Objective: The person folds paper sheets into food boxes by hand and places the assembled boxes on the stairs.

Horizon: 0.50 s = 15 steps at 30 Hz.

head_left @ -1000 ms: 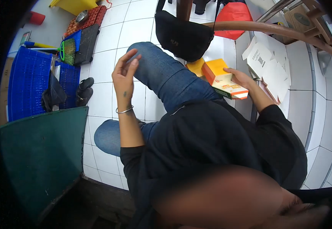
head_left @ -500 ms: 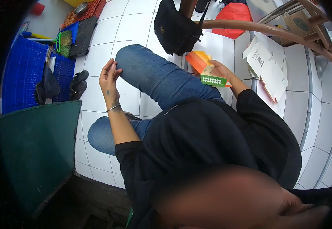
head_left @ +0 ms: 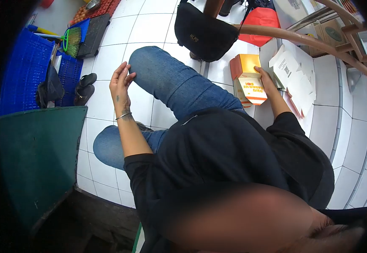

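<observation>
My right hand (head_left: 267,78) grips a paper food box (head_left: 250,64) by its side, thumb on the edge. The box is yellow and orange-red, and a white flap with orange print hangs down towards me. The hidden fingers cannot be made out. My left hand (head_left: 121,84) is held beside my raised knee (head_left: 147,63), fingers loosely bent and apart from the thumb, with nothing in it. A bracelet sits on that wrist. Flat white printed card sheets (head_left: 295,76) lie on a tiled step right of the box.
A black bag (head_left: 204,33) hangs beyond the box from a brown chair frame (head_left: 301,38). Behind it lies a red plastic bag (head_left: 261,25). On the left are blue crates (head_left: 25,71), a broom (head_left: 71,44), sandals (head_left: 85,88) and a green panel (head_left: 40,156).
My right hand has moved the box away from my leg to the right and turned it, so its yellow face and printed flap show. My left hand stays almost still.
</observation>
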### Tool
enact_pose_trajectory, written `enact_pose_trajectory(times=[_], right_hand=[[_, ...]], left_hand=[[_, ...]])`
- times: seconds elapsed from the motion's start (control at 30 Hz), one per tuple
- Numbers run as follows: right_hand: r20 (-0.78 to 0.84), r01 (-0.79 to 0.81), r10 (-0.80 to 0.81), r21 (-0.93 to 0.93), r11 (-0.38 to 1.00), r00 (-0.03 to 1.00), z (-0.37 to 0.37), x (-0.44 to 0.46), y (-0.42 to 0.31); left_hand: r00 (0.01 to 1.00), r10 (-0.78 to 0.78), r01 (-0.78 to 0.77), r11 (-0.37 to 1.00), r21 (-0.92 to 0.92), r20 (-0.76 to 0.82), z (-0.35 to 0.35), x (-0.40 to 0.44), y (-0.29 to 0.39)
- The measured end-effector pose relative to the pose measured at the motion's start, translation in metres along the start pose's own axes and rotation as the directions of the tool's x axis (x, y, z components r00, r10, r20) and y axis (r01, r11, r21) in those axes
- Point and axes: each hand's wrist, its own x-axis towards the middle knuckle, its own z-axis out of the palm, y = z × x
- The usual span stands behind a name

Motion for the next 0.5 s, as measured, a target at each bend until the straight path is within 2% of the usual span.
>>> enact_pose_trajectory(times=[0.03, 0.13, 0.23, 0.33, 0.43, 0.5], right_hand=[[-0.078, -0.004, 0.003, -0.017, 1.000, 0.997, -0.003, 0.002, 0.003], [-0.172, 0.056, -0.077, -0.124, 0.991, 0.982, -0.001, 0.001, -0.002], [-0.148, 0.094, -0.156, -0.361, 0.928, 0.977, 0.018, -0.012, -0.019], [-0.361, 0.019, -0.267, -0.563, 0.826, 0.893, 0.022, -0.007, -0.015], [-0.171, 0.000, -0.241, -0.815, 0.580, 0.955, 0.014, 0.000, -0.021], [-0.181, -0.074, -0.174, -0.867, 0.493, 0.968, 0.016, 0.000, -0.025]], left_hand=[[1.000, -0.002, 0.002, 1.000, 0.008, 0.002, 0.001, 0.001, 0.000], [1.000, 0.000, 0.000, 1.000, 0.026, 0.012, 0.004, 0.001, -0.002], [1.000, -0.012, 0.011, 0.999, 0.047, 0.018, 0.003, 0.005, -0.003], [0.999, -0.034, 0.033, 0.998, 0.049, 0.020, 0.001, 0.005, -0.004], [0.999, -0.050, 0.050, 0.998, 0.042, 0.018, 0.001, 0.006, -0.006], [0.998, -0.060, 0.059, 0.997, 0.051, 0.016, 0.001, 0.006, -0.007]])
